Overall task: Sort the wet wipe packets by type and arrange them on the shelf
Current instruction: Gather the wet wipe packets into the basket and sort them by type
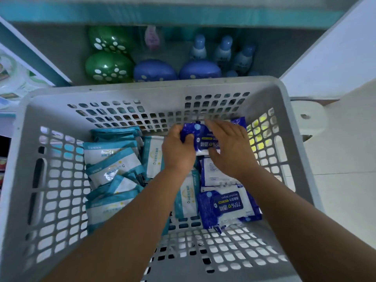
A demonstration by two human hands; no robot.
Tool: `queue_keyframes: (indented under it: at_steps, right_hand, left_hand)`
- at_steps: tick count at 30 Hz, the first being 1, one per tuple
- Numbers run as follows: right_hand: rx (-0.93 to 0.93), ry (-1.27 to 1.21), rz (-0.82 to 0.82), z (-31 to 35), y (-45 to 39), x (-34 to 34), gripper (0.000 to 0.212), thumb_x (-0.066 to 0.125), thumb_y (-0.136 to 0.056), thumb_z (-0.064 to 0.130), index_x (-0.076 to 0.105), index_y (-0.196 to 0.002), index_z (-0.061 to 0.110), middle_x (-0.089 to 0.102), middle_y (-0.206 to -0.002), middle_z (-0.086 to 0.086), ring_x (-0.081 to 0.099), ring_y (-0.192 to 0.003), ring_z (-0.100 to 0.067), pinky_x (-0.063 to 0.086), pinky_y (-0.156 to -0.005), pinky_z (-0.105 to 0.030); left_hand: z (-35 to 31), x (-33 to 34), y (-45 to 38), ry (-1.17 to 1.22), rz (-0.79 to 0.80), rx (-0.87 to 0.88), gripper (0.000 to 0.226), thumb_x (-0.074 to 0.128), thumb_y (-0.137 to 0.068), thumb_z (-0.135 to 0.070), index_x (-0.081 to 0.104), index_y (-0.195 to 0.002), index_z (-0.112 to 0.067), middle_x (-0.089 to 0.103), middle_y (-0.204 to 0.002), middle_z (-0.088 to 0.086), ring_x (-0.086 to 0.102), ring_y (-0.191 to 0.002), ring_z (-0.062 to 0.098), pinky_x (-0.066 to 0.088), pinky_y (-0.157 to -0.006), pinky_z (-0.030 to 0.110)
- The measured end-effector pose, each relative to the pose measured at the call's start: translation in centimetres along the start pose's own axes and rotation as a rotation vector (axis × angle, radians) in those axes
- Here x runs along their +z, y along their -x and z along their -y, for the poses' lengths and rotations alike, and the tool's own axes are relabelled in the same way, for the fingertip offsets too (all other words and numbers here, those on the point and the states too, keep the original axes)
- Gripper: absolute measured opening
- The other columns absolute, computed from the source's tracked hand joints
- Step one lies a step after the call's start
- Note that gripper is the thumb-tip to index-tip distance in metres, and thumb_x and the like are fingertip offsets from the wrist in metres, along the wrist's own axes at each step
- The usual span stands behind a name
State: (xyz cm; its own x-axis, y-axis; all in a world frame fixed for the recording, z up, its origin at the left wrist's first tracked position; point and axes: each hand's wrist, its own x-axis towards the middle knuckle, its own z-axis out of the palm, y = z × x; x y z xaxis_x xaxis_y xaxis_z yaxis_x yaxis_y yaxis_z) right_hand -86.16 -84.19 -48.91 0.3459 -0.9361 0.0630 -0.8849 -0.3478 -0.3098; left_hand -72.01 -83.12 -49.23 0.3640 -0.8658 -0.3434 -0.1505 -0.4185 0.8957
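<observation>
A dark blue wet wipe packet [200,139] is held near the far wall of the white perforated basket [61,200]. My left hand [179,151] grips its left end. My right hand [230,147] lies over its right side, thumb under the packet. Several teal-and-white packets [114,165] are piled in the basket's left half. More dark blue packets [227,206] lie at the right, some white side up, and one teal-and-white packet [188,198] lies between my forearms.
Behind the basket a low shelf [61,47] holds green spotted containers [107,67], blue rounded containers [155,71] and blue-capped bottles [223,51]. A teal shelf edge [162,13] runs across the top. A white panel [335,58] stands at the right.
</observation>
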Motion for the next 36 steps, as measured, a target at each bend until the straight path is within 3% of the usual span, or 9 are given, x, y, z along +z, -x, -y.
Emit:
queue_keyframes:
  at_steps: [4, 8, 14, 17, 21, 25, 28, 33, 36]
  right_hand:
    - [0.059, 0.172, 0.073, -1.4, 0.6, 0.4, 0.061, 0.071, -0.071, 0.006, 0.058, -0.130, 0.015, 0.063, -0.112, -0.009, 0.058, -0.104, -0.034, 0.042, -0.092, -0.041]
    - [0.105, 0.261, 0.312, -2.0, 1.3, 0.8, 0.073, 0.053, -0.089, 0.012, 0.017, -0.152, 0.024, 0.037, -0.147, -0.005, 0.032, -0.135, -0.028, 0.022, -0.110, -0.040]
    - [0.225, 0.315, 0.393, -0.5, 1.1, 0.8, 0.080, 0.042, -0.093, 0.010, -0.013, -0.151, 0.020, -0.006, -0.160, -0.004, -0.002, -0.147, -0.026, 0.006, -0.118, -0.043]
    - [-0.012, 0.298, 0.349, 1.5, 1.7, 1.8, 0.082, 0.061, -0.087, 0.017, 0.012, -0.153, 0.017, 0.018, -0.158, -0.008, 0.021, -0.143, -0.029, 0.021, -0.114, -0.043]
    - [-0.310, 0.248, 0.374, 4.2, 2.6, 4.3, 0.073, 0.084, -0.060, 0.020, 0.058, -0.128, 0.013, 0.060, -0.125, -0.008, 0.058, -0.112, -0.029, 0.047, -0.092, -0.041]
    - [-0.330, 0.276, 0.599, 5.7, 3.3, 6.2, 0.063, 0.053, -0.092, 0.018, 0.026, -0.148, 0.013, 0.036, -0.148, -0.007, 0.033, -0.135, -0.028, 0.022, -0.111, -0.039]
    - [-0.314, 0.339, 0.704, 6.0, 3.6, 7.0, 0.070, 0.051, -0.092, 0.016, 0.014, -0.151, 0.014, 0.028, -0.152, -0.008, 0.029, -0.137, -0.027, 0.019, -0.113, -0.038]
    - [-0.256, 0.330, 0.649, 6.2, 4.2, 7.9, 0.079, 0.058, -0.086, 0.011, 0.012, -0.151, 0.014, 0.034, -0.145, -0.008, 0.034, -0.132, -0.028, 0.022, -0.111, -0.035]
    - [-0.247, 0.348, 0.633, 6.3, 4.5, 8.5, 0.064, 0.056, -0.087, 0.011, 0.028, -0.144, 0.013, 0.044, -0.134, -0.009, 0.039, -0.125, -0.029, 0.027, -0.106, -0.035]
  left_hand:
    - [1.1, 2.0, 0.7, -0.136, 0.200, 0.014, 0.018, 0.055, -0.092, -0.008, 0.059, -0.109, -0.012, 0.066, -0.097, 0.002, 0.061, -0.084, 0.016, 0.048, -0.075, 0.028]
    - [3.2, 0.4, 1.3, -0.448, 0.462, 0.206, 0.050, 0.059, -0.091, -0.009, 0.044, -0.137, -0.019, 0.059, -0.125, 0.005, 0.056, -0.111, 0.020, 0.046, -0.096, 0.035]
    - [6.7, -6.6, 1.0, -1.127, 0.598, 0.293, 0.081, 0.060, -0.091, -0.023, 0.007, -0.152, -0.017, 0.021, -0.156, 0.006, 0.026, -0.140, 0.024, 0.023, -0.112, 0.031]
    - [8.2, -9.4, 1.1, -1.313, 0.657, 0.281, 0.073, 0.059, -0.089, -0.020, 0.018, -0.150, -0.017, 0.032, -0.147, 0.007, 0.036, -0.131, 0.026, 0.033, -0.106, 0.035]
    - [9.5, -10.8, 1.4, -1.449, 0.770, 0.338, 0.062, 0.054, -0.089, -0.021, 0.029, -0.146, -0.019, 0.042, -0.139, 0.005, 0.042, -0.125, 0.025, 0.032, -0.105, 0.034]
    - [10.3, -10.7, 1.8, -1.492, 0.776, 0.408, 0.069, 0.058, -0.089, -0.019, 0.023, -0.148, -0.017, 0.036, -0.147, 0.005, 0.039, -0.131, 0.025, 0.024, -0.110, 0.036]
    - [10.7, -10.8, 2.1, -1.530, 0.755, 0.436, 0.077, 0.060, -0.088, -0.020, 0.016, -0.150, -0.016, 0.031, -0.151, 0.006, 0.034, -0.136, 0.024, 0.015, -0.114, 0.037]
    - [11.6, -10.8, 2.7, -1.532, 0.716, 0.456, 0.078, 0.060, -0.086, -0.017, 0.014, -0.150, -0.015, 0.033, -0.147, 0.008, 0.033, -0.134, 0.027, 0.006, -0.116, 0.040]
    - [12.0, -10.4, 2.7, -1.512, 0.659, 0.451, 0.073, 0.062, -0.084, -0.018, 0.024, -0.147, -0.015, 0.041, -0.137, 0.010, 0.040, -0.127, 0.028, 0.009, -0.115, 0.040]
